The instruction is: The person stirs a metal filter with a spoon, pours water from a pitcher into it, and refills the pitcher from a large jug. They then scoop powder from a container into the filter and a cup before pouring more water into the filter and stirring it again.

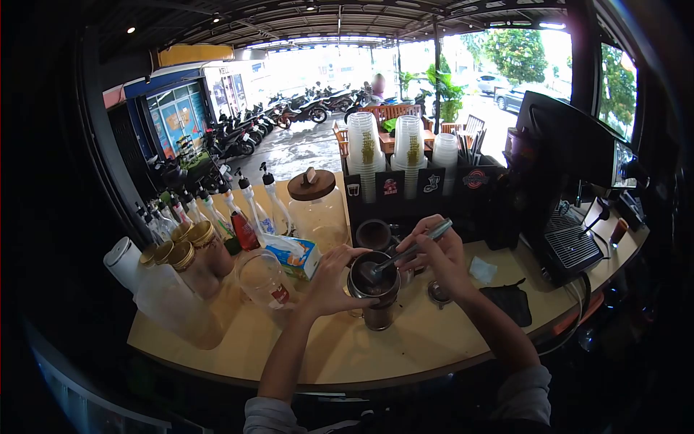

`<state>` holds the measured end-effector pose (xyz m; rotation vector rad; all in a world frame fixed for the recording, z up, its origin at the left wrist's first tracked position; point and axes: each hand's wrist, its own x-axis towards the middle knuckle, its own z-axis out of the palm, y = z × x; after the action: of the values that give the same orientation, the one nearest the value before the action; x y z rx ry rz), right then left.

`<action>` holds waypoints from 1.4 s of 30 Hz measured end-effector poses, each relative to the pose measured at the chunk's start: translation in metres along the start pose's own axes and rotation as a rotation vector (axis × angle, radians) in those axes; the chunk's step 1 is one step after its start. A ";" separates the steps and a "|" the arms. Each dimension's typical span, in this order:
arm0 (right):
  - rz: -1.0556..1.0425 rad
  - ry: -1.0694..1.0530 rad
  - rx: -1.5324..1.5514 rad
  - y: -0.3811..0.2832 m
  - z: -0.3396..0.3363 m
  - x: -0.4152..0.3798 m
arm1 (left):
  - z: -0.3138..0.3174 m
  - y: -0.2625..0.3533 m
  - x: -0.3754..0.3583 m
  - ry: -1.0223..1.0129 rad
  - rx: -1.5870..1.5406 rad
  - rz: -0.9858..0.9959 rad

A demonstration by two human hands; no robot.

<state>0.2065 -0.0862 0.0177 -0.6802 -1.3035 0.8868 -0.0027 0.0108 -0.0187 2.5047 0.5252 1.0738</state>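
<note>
My left hand (331, 283) is closed around the side of a round metal cup (388, 291) with a dark inside. Between the fingers of my right hand (442, 254) is a metal spoon (410, 251), tilted, its bowl down inside the cup. Just under the metal cup stands a brownish container (379, 318) on the counter, partly hidden by it. Behind the cup sits another dark round container (373, 233). A small round metal item (438, 291) lies to the right, below my right hand.
Left on the counter (246, 354) are a clear plastic cup (266, 278), a tissue box (298, 254), a large jar with wooden lid (318, 213) and several pump bottles (246, 230). Stacked plastic cups (365, 155) stand behind. Right are a black cloth (510, 300) and a coffee machine (562, 235).
</note>
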 end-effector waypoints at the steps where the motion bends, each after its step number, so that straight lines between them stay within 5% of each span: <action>1: -0.024 0.004 0.015 0.001 -0.001 -0.001 | 0.000 -0.003 0.000 -0.026 -0.036 -0.017; 9: -0.085 -0.076 -0.241 0.006 0.001 -0.019 | 0.015 -0.018 -0.001 -0.152 -0.218 -0.085; 11: -0.166 -0.155 -0.597 0.001 -0.001 -0.022 | 0.020 -0.022 -0.004 -0.172 -0.265 -0.068; 15: -0.229 -0.164 -0.624 0.013 -0.005 -0.030 | 0.023 -0.022 -0.011 -0.166 -0.290 -0.045; 17: -0.236 -0.167 -0.671 0.014 -0.006 -0.033 | 0.031 -0.016 -0.024 0.201 -0.170 -0.033; 23: -0.340 -0.207 -0.744 0.023 -0.007 -0.035 | 0.064 0.031 -0.039 0.455 -0.050 -0.228; 29: -0.358 -0.283 -0.796 0.020 -0.003 -0.034 | 0.072 0.025 -0.023 0.370 -0.080 -0.385; 31: -0.371 -0.279 -0.814 0.019 -0.004 -0.034 | 0.070 0.022 -0.022 0.352 -0.284 -0.317; 42: -0.519 -0.259 -0.932 0.008 -0.008 -0.040 | 0.042 0.016 -0.011 0.142 -0.357 -0.162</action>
<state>0.2119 -0.1162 -0.0114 -0.8788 -2.0212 -0.1121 0.0240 -0.0157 -0.0452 2.0543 0.5141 1.1726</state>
